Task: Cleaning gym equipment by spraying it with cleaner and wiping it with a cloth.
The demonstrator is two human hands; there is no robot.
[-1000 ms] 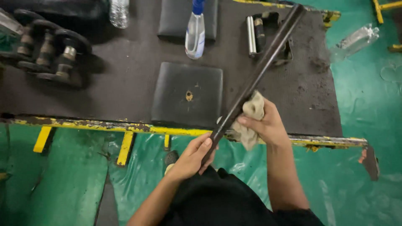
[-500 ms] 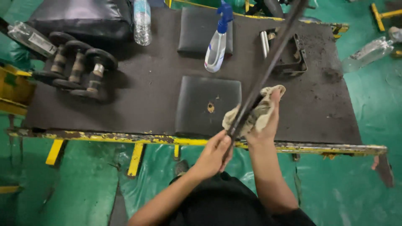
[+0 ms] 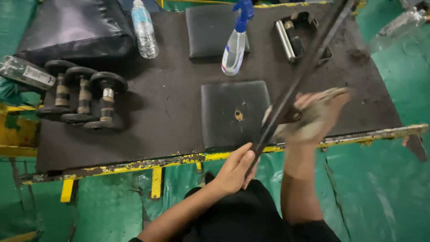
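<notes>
A long dark metal bar (image 3: 304, 74) runs diagonally from the top right down to my left hand (image 3: 235, 169), which grips its near end just in front of the bench edge. My right hand (image 3: 313, 118) is wrapped around the bar's middle with a crumpled beige rag (image 3: 333, 96) pressed against it; this hand is motion-blurred. Under the bar lies a square black pad (image 3: 233, 114) with a small tear in its centre.
A black rubber-topped bench (image 3: 170, 112) with a chipped yellow frame holds three dumbbells (image 3: 83, 96) at left, a spray bottle (image 3: 235, 42), a water bottle (image 3: 144, 29), another black pad (image 3: 210, 29), a black cushion (image 3: 74, 33) and metal cylinders (image 3: 290, 38). Green floor surrounds it.
My right hand with the rag has slid up along the bar, away from my left hand. The view has shifted so the bench sits further right and more of the dumbbells show.
</notes>
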